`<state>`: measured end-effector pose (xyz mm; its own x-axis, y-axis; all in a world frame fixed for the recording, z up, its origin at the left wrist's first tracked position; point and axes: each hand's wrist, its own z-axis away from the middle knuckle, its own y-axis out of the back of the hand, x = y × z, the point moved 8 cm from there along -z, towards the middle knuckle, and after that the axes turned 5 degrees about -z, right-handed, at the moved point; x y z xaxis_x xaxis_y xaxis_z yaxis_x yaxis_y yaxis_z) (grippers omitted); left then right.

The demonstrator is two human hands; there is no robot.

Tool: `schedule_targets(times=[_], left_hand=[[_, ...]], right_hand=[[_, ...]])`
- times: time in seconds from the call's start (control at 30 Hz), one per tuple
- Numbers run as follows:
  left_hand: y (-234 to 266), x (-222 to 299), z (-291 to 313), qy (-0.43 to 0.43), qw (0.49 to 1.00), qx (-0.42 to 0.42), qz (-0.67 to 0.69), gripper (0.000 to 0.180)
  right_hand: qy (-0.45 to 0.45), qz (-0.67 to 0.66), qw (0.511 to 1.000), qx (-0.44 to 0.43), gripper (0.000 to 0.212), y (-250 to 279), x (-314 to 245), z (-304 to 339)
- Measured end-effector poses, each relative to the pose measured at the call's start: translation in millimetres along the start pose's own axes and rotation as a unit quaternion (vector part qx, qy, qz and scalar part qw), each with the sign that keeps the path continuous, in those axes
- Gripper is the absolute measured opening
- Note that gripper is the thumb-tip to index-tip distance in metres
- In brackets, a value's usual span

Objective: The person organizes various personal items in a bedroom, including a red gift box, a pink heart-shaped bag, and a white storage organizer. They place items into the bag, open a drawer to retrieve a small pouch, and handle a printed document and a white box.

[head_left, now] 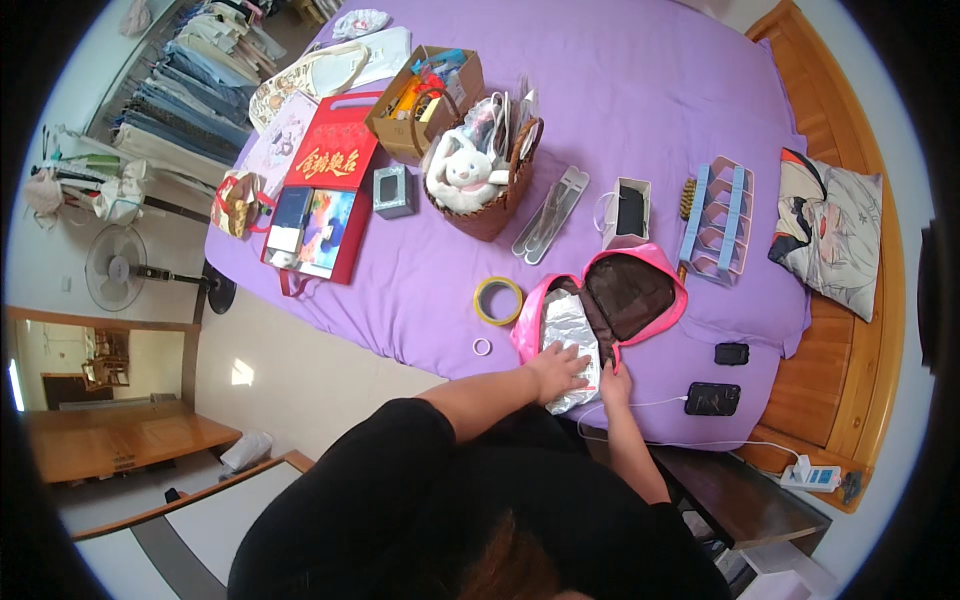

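Observation:
A pink bag [664, 268] lies unzipped on the bed, its dark brown lining showing. Inside its left half sits a silver foil packet [572, 326], the near end of which sticks out over the bag's edge. My left hand [560, 372] rests on the foil packet with its fingers spread. At the bag's near edge, my right hand [616, 384] is closed on the pink rim. Just left of the bag are a roll of yellow tape [479, 302] and a small pale ring-shaped roll [482, 340].
Around the bag stand a white box [611, 238], a blue-pink divided rack [716, 262] and a woven basket [480, 222] with a plush rabbit [463, 172]. A black phone [713, 399] with a white cable lies to the right. A red gift box [333, 145] is farther left.

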<state>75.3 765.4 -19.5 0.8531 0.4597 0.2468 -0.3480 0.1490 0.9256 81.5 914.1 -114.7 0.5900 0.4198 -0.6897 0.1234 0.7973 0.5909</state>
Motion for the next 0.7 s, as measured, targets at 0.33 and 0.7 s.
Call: schedule_targets(times=[0.33,0.7], left_hand=[[2.0,34.4,-24.6,-0.131,0.988,0.080,-0.005,0.063],[39.4,-1.1,-64.7,0.056,0.985,0.151,0.066,0.016]], right_hand=[[0.042,0.046,0.998,-0.011,0.016,26.3,-9.0,16.8],[0.096,-0.050,0.993,0.054,0.014,69.0,-62.4,38.5]])
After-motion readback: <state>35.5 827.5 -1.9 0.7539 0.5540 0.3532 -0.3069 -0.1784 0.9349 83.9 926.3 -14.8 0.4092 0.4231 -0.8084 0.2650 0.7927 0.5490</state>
